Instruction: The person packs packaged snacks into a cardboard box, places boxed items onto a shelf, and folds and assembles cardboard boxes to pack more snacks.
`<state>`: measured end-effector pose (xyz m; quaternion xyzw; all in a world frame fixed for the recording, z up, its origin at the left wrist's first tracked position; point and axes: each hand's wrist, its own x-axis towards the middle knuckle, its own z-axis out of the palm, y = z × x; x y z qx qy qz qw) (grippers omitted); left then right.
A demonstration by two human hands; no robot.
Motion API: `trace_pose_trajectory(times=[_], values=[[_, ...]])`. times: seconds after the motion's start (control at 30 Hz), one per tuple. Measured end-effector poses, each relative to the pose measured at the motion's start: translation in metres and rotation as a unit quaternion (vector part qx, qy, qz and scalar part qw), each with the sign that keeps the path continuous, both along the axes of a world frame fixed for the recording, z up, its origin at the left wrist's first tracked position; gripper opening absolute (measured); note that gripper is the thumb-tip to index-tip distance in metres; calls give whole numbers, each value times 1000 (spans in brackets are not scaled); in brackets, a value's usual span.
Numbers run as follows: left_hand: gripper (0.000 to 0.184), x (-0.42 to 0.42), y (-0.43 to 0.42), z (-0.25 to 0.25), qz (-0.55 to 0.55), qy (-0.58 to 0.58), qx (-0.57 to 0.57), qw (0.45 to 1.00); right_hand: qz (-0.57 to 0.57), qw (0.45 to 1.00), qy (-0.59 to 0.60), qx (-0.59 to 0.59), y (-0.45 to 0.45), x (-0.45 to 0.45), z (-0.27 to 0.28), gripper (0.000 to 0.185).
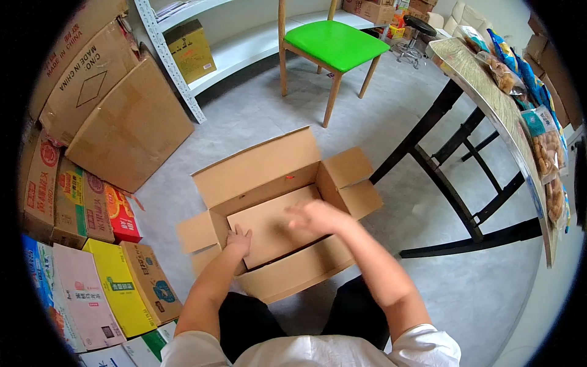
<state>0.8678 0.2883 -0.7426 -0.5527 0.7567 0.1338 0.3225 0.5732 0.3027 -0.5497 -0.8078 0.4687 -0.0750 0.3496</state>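
An open cardboard box (pixel 293 272) stands on the floor in front of my knees, its flaps folded outward. Inside lies a flat cardboard sheet (pixel 269 223). My left hand (pixel 239 240) rests at the left end of the sheet with its fingers spread, holding nothing. Over the right part of the sheet is my right hand (pixel 313 217), slightly blurred, fingers stretched out and nothing visible in them. Whether it touches the sheet I cannot tell.
Several packed cartons (pixel 104 287) line the left side, with flattened cardboard (pixel 131 122) leaning above them. A green chair (pixel 336 46) stands ahead before a white shelf (pixel 244 52). At right, a folding-leg table (pixel 489 110) carries bagged snacks (pixel 544 144).
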Motion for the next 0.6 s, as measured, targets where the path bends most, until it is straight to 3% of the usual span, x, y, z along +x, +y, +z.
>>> trace_pose_trajectory(times=[0.07,0.1,0.13,0.17,0.2,0.23,0.3,0.37,0.4,0.43,0.47,0.5,0.57,0.6], values=[[70,-5,-1,10,-13,-21,144,989,-143,973,-168,-75,9,-46,32,40],[70,-1,-4,-16,-14,-22,147,989,-220,948,-228,-14,22,-66,37,38],[67,5,-11,-62,-93,-19,247,964,-295,911,-285,44,37,-86,37,37],[66,4,-16,-88,-173,-17,341,924,-352,896,-269,-1,52,-108,20,33],[66,-2,-12,-86,-178,-20,343,922,-410,875,-252,-45,72,-128,-11,30],[64,-10,-4,-80,-72,4,446,892,-486,842,-229,-45,94,-147,-49,28],[64,-20,7,-81,35,29,539,841,-588,796,-140,-35,139,-175,-141,24],[58,-8,20,-91,31,217,509,833,-594,803,-40,9,177,-171,-193,24],[58,-5,20,-88,33,214,511,832,-570,820,-4,42,188,-157,-206,27],[53,-2,20,-79,-61,168,345,922,-553,831,0,67,196,-145,-229,31],[48,-2,18,-66,-155,113,162,968,-535,840,2,92,198,-134,-247,36],[48,-4,12,-57,-156,109,164,968,-536,839,-1,95,195,-121,-252,36],[41,-9,-3,-34,41,198,101,974,-469,876,110,-15,191,-98,-255,58],[38,-20,-5,1,66,202,36,976,-469,877,107,-11,189,-93,-257,58]])
